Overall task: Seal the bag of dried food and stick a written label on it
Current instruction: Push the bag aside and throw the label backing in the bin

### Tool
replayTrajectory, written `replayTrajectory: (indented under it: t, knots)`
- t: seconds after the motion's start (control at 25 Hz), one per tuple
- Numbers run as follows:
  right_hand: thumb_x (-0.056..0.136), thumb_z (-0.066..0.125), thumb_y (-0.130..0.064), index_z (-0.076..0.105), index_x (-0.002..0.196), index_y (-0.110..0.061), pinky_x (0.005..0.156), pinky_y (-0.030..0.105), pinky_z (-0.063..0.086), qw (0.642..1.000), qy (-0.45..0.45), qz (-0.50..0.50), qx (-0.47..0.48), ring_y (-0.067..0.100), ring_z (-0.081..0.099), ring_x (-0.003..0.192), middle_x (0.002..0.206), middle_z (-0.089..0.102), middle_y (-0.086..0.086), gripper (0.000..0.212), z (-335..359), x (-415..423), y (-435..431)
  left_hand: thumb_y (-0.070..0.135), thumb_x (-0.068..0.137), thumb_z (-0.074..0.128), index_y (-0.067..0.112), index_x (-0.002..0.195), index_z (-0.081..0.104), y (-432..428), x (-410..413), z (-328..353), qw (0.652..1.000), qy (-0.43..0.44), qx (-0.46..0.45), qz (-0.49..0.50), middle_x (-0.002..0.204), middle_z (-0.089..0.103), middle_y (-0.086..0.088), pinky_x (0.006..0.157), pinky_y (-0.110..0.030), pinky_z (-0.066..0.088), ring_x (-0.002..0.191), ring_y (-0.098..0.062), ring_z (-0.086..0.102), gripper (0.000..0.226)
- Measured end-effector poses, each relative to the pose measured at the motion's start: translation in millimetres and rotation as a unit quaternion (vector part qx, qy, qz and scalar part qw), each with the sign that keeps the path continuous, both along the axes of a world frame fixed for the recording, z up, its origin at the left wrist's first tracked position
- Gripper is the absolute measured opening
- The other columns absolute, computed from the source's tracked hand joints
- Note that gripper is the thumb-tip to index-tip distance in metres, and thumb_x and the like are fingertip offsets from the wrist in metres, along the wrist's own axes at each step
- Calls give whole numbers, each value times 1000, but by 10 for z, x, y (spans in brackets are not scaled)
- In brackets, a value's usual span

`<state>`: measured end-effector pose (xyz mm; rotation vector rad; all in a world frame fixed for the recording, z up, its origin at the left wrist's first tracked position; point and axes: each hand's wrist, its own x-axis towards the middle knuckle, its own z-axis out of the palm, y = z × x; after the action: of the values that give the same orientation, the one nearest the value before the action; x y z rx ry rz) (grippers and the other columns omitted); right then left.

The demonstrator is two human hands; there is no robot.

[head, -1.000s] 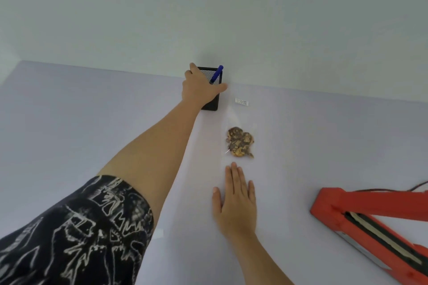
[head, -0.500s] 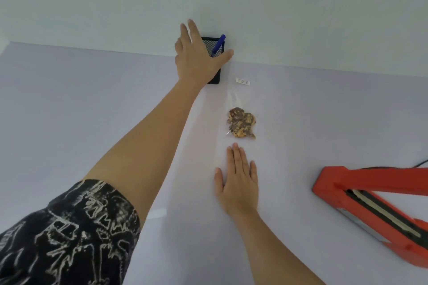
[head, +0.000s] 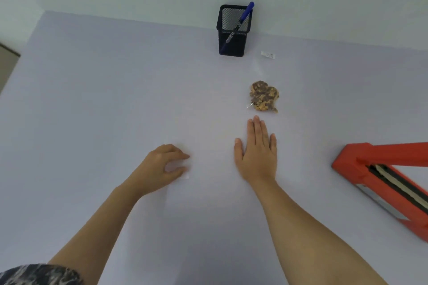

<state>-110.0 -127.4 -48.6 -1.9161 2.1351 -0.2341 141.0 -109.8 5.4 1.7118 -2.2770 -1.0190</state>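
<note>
Presumably parked mid-table for easy reach: bag of dried food (head: 264, 96), just beyond right hand (head: 256, 152), flat and empty on table (head: 92, 99), likely bracing. Left hand (head: 162, 166) loosely curled; unclear whether pinching anything. Farther out, pen (head: 245, 12) leaning in mesh holder (head: 238, 46), red sealer (head: 370, 157) waiting at right.
</note>
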Motion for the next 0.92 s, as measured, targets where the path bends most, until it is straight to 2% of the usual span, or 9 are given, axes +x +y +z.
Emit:
replayTrajectory:
  t: [0.12, 0.24, 0.36, 0.44, 0.64, 0.92]
  knots:
    - [89, 20, -45, 19, 146, -12, 116, 42, 11, 1000, 3, 9, 8, 16, 13, 144, 156, 17, 3, 65, 2, 17, 0, 51, 78, 48, 17, 110, 67, 240, 115, -97, 1000, -21, -7, -8, 102, 60, 2, 84, -18, 39, 95, -6, 48, 50]
    - [89, 19, -45, 19, 146, -12, 116, 41, 10, 1000, 4, 7, 10, 16, 12, 144, 157, 16, 2, 66, -7, 9, 12, 45, 81, 52, 16, 101, 68, 284, 105, -160, 1000, -11, -15, -5, 94, 62, 2, 76, -24, 46, 87, -7, 50, 39]
    - [90, 21, -44, 17, 147, -13, 116, 41, 9, 1000, 5, 11, 12, 15, 11, 144, 157, 15, 2, 65, -14, 9, 14, 22, 81, 69, 12, 94, 69, 314, 76, -172, 1000, 5, -22, 17, 88, 65, 1, 73, -15, 41, 81, -5, 50, 16]
    - [90, 21, -44, 18, 147, -12, 116, 41, 10, 1000, 9, 10, 9, 16, 12, 144, 157, 16, 3, 65, -20, 15, 5, 12, 80, 71, 9, 93, 70, 337, 49, -167, 999, 9, -24, 32, 87, 66, -1, 74, -15, 40, 80, -6, 53, 13]
    - [92, 23, -43, 15, 147, -12, 116, 41, 8, 1000, 13, 14, 21, 16, 9, 145, 157, 13, 3, 64, -20, 25, 14, 11, 84, 66, 6, 96, 68, 366, 6, -174, 998, -3, -24, 57, 89, 63, -3, 74, -19, 38, 80, -13, 54, 13]
    - [94, 25, -42, 14, 147, -11, 116, 42, 9, 1000, 15, 21, 16, 17, 9, 145, 157, 13, 4, 63, -21, 4, 7, 7, 81, 68, 7, 93, 68, 446, -32, -190, 994, -42, -95, 24, 91, 63, -9, 74, -28, 38, 82, -29, 54, 12]
